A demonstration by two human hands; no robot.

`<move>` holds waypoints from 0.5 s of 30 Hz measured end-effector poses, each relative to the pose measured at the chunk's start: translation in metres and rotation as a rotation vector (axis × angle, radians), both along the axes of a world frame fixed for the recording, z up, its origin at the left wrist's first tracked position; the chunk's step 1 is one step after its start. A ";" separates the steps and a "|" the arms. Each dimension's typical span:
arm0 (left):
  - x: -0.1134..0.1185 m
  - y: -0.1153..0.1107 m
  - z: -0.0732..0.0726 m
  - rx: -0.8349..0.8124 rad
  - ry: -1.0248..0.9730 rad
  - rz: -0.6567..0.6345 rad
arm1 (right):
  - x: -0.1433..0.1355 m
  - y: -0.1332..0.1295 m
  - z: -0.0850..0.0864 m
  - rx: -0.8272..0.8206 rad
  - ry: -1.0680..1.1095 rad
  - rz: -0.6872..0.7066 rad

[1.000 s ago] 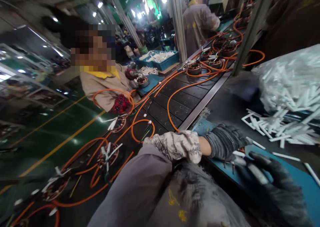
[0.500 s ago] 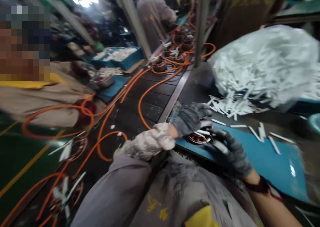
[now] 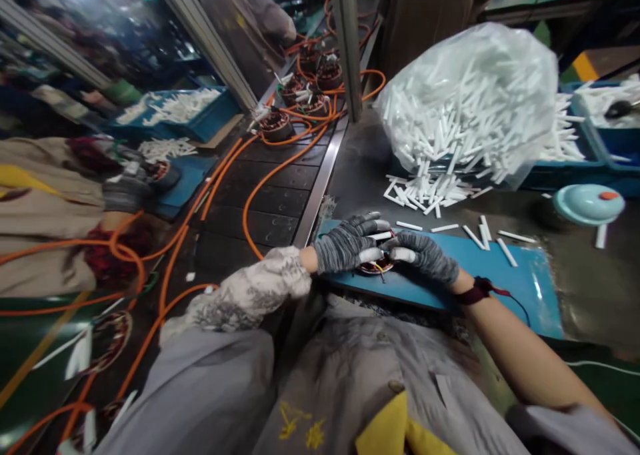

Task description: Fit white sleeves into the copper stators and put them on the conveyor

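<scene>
A copper-wound motor stator (image 3: 374,267) lies on the blue work mat (image 3: 480,258), with thin leads and a white sleeve near its top. My left hand (image 3: 345,245), in a grey knit glove with pale fingertips, is curled over its left and far side. From the right, my gloved right hand (image 3: 424,257) reaches to the same stator. Its thumb and fingers are closed together at the coil edge among the leads; what lies between them is hidden. Several loose white sleeves (image 3: 483,232) lie at the mat's far edge.
A clear bag (image 3: 470,101) spills white sleeves beyond the mat. A light-blue lidded container (image 3: 589,205) stands right. On my left a conveyor (image 3: 280,181) carries stators (image 3: 276,127) and orange cords (image 3: 249,205); a metal post (image 3: 345,48) rises beside it. A co-worker's gloved hand (image 3: 125,191) holds another stator.
My right hand has moved in to the stator, its fingers closing near the leads. My left hand stays on the stator. The whole view has shifted, with more showing on the right.
</scene>
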State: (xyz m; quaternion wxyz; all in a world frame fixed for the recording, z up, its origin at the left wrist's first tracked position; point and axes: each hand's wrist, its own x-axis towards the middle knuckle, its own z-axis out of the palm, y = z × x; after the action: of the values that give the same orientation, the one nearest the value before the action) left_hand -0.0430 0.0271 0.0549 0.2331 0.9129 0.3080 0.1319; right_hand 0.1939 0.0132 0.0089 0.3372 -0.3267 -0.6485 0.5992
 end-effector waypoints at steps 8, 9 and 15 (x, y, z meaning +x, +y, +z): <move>-0.017 0.018 0.000 -0.710 -0.367 -0.079 | -0.006 0.006 -0.005 0.053 0.008 0.043; -0.016 0.016 -0.001 -0.781 -0.408 -0.046 | -0.007 0.006 -0.005 0.053 0.013 0.045; -0.012 0.011 0.002 -0.954 -0.479 0.034 | -0.008 0.003 -0.006 0.001 0.003 -0.001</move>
State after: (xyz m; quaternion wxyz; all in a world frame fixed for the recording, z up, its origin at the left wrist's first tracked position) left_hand -0.0549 0.0376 0.0565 0.6840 0.6446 0.2868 0.1855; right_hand 0.1857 0.0161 0.0032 0.3388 -0.3260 -0.6480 0.5992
